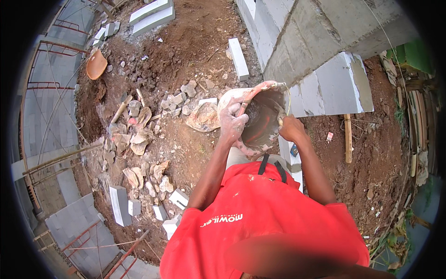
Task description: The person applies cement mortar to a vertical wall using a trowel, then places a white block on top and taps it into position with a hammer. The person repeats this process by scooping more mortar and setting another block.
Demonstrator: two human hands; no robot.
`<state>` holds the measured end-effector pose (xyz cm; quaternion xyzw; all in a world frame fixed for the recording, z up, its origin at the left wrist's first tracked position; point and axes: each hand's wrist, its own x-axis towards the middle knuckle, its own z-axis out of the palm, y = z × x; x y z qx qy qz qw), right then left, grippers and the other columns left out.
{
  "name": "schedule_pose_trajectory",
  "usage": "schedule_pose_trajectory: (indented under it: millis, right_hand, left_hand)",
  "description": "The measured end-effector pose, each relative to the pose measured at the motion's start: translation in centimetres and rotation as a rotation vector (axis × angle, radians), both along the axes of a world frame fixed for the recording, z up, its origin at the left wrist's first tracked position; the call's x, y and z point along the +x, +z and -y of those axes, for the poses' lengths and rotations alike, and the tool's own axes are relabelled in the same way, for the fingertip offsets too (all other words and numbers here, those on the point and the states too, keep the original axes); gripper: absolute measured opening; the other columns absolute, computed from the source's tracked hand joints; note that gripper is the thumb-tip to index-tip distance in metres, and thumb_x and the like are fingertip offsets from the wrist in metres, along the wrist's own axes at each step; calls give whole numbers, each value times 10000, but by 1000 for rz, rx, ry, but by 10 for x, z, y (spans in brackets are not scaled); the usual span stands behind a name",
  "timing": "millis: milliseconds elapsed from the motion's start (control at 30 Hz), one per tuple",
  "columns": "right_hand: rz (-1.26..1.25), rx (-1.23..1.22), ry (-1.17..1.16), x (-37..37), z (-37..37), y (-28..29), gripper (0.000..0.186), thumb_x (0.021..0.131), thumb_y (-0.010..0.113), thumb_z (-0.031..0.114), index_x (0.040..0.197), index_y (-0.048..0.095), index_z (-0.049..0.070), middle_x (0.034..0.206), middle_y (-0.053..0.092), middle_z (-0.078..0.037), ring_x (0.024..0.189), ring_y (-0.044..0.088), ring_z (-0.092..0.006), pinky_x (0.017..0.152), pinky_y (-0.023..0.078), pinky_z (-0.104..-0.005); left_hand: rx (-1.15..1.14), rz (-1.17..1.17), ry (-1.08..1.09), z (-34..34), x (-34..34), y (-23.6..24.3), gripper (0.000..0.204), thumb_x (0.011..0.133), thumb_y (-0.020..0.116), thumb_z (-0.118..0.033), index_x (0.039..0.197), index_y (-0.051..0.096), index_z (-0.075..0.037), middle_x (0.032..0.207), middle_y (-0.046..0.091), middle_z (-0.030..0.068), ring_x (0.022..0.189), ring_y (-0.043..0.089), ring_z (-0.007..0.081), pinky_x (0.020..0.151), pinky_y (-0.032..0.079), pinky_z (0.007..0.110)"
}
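A mortar-smeared, reddish bucket is held up in front of me, its mouth tilted toward the right and grey residue coating its inner wall. My left hand, dusted with pale mortar, is closed on its left rim. On the other side of the mouth, my right hand is closed round a thin tool seen edge-on, with a pale grip end by the fingers. What kind of tool it is cannot be made out. Just right of the bucket stands a low wall of light grey blocks.
Pale blocks lie at the front left and beyond the bucket. Rubble and torn paper sacks cover the ground at left, near an orange basin. A wooden stake stands at right; red scaffold frames line the left edge.
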<state>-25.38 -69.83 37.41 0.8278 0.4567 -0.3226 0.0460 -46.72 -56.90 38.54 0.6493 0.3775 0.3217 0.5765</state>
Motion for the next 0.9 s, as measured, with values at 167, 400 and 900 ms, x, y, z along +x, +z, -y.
schedule_pose_trajectory:
  millis: [167, 400, 900]
  right_hand:
    - [5, -68, 226, -49, -57, 20, 318, 787, 689, 164, 1025, 745, -38, 1141, 712, -282, 1092, 696, -421, 935, 554, -500]
    - [-492, 4, 105, -77, -161, 45, 382, 814, 716, 317, 1039, 735, 8, 1018, 727, -260, 1005, 708, -409, 843, 526, -520]
    - [-81, -8, 493, -9, -457, -23, 343, 789, 637, 220, 975, 735, -50, 958, 708, -322, 945, 694, -490, 844, 545, -537]
  left_hand:
    - [20, 145, -8, -61, -19, 5, 129, 644, 598, 13, 652, 476, 54, 1217, 705, 182, 1241, 614, 288, 1229, 326, 435]
    - [173, 134, 34, -155, -55, 16, 158, 648, 595, 19, 639, 441, 54, 1173, 713, 154, 1103, 626, 246, 1082, 437, 378]
    - [256, 139, 289, -404, -39, -37, 107, 604, 668, 4, 628, 583, 64, 1217, 721, 157, 991, 623, 174, 822, 452, 271]
